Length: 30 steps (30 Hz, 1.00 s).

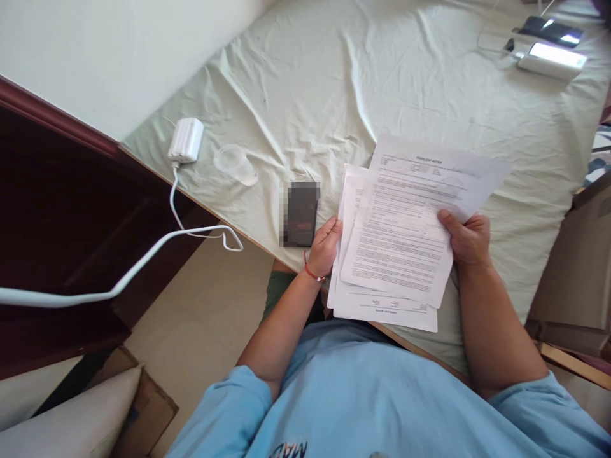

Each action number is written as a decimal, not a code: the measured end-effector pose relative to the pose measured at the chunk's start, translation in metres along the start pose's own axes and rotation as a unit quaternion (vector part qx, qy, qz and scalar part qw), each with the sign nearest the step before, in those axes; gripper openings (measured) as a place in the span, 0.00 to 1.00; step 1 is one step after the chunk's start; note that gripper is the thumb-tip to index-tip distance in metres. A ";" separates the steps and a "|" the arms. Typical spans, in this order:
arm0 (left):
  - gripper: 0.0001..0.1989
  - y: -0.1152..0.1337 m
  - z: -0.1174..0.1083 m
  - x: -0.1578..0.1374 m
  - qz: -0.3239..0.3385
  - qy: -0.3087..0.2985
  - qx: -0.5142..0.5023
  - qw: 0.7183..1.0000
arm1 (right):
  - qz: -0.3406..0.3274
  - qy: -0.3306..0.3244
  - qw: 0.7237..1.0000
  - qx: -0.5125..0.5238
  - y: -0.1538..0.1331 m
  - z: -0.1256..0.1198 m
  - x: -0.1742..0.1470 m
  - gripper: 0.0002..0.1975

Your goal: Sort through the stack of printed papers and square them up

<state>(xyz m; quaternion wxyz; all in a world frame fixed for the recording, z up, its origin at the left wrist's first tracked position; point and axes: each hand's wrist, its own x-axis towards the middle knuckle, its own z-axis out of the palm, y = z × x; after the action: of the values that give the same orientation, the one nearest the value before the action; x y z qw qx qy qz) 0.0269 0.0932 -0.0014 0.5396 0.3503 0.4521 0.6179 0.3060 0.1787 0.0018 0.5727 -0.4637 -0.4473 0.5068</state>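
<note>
Shirt (382, 394) in light blue nearest, across the bottom of the view. Just beyond, printed lower sheets (386, 313) held at the near edge of the surface, their bottom margin showing past the paper on top. At their left edge, left hand (326, 245), red bracelet (312, 272) at the wrist, fingers pinching the paper. Over the lower sheets, slightly turned, upper sheet (401, 216), dense with print. On its right side, right hand (470, 240), thumb on top, other fingers curled, gripping; cannot tell whether also grasping the lower sheets. Just beside the left hand, dark phone-like object (303, 216), partly pixelated, flat on the surface (305, 83), draped in pale cloth. Farther left, clear plastic container (233, 162), then white adapter (187, 140) with white cable (143, 257) trailing off. Farthest, upper right, white device (551, 60) just beside dark device (548, 30).
</note>
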 end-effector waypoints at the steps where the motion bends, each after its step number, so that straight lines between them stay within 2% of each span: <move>1: 0.20 0.000 0.000 0.000 0.000 0.001 0.002 1.000 | -0.004 0.002 1.000 -0.001 0.000 0.001 0.000 0.16; 19: 0.20 -0.002 -0.001 -0.002 -0.005 -0.005 0.003 1.000 | -0.044 -0.002 0.999 0.012 -0.006 0.009 -0.003 0.15; 30: 0.20 -0.006 -0.002 -0.003 -0.003 -0.005 0.005 1.000 | -0.043 0.013 0.999 0.001 -0.006 0.010 -0.002 0.14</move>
<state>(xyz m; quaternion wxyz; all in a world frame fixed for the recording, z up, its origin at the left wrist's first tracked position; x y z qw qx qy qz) 0.0277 0.0902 -0.0071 0.5417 0.3547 0.4534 0.6126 0.2970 0.1775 0.0092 0.6006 -0.4502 -0.4587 0.4757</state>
